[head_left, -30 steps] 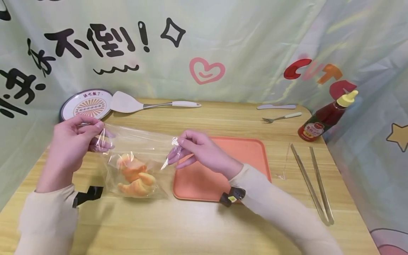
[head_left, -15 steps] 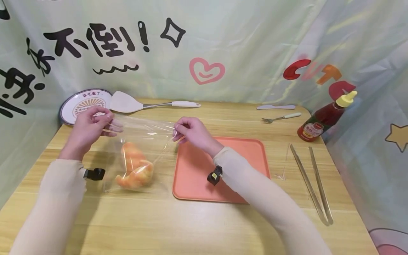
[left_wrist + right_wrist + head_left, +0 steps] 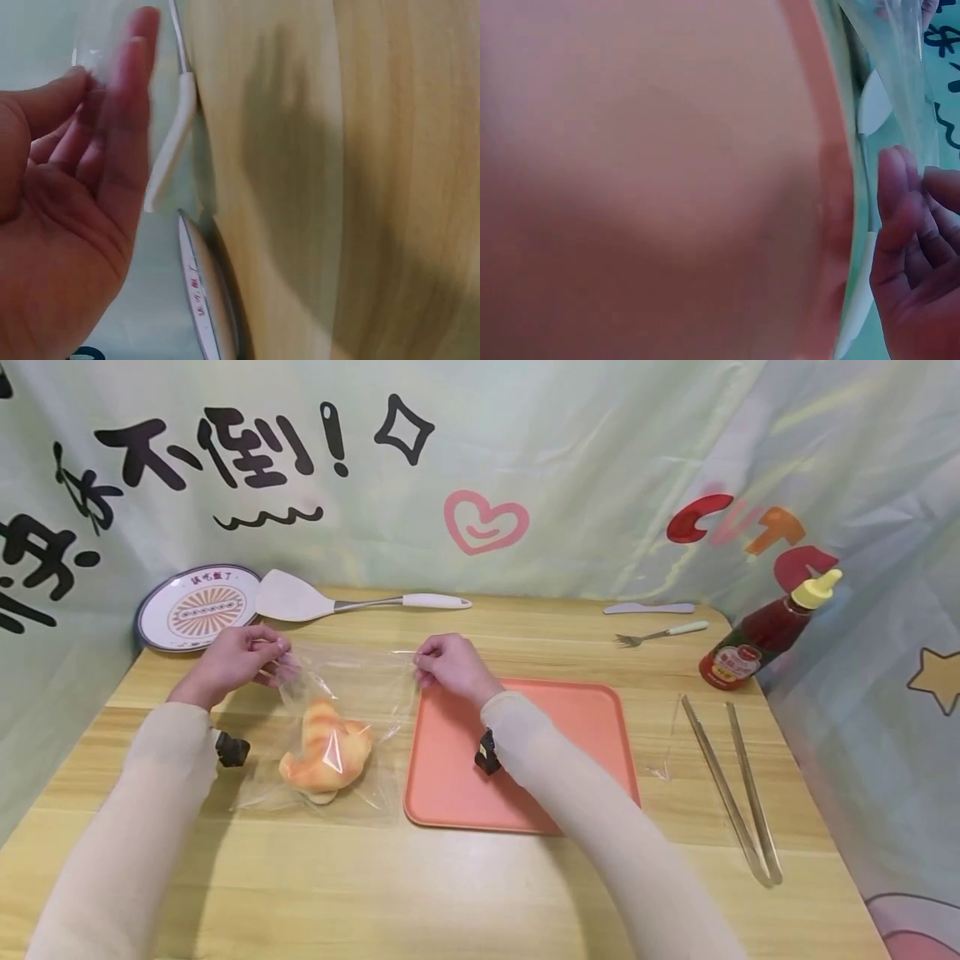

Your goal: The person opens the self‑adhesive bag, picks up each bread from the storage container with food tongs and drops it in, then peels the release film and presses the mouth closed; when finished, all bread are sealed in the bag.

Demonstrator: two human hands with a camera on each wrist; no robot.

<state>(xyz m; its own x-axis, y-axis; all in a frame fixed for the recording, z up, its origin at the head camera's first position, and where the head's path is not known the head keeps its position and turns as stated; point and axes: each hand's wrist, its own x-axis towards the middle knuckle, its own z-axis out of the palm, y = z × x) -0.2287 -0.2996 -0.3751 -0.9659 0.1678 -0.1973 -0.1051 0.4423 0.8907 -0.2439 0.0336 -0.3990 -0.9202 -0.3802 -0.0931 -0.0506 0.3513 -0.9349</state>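
Observation:
A clear plastic bag (image 3: 384, 781) spans the space between both hands, its bottom over the wooden table. Inside it croissants (image 3: 336, 756) lie bunched together, seemingly two overlapping. My left hand (image 3: 238, 660) pinches the bag's top left corner between thumb and fingers; in the left wrist view the left hand (image 3: 67, 195) has its other fingers extended behind the film. At the top right corner my right hand (image 3: 456, 667) pinches the bag's edge, above the rear left of an orange tray (image 3: 525, 760). In the right wrist view the bag (image 3: 900, 67) stretches away from the right hand (image 3: 919, 277).
Behind the left hand are a patterned plate (image 3: 161, 610) and a white spatula (image 3: 296, 597). A knife (image 3: 648, 608), a fork (image 3: 663, 633) and a sauce bottle (image 3: 750, 647) stand or lie at the back right. Metal tongs (image 3: 723, 793) lie right of the tray.
Both hands have moved away from the body, the left one also to the right, drawing the bag's top along. The croissants have shifted inside and bunched closer.

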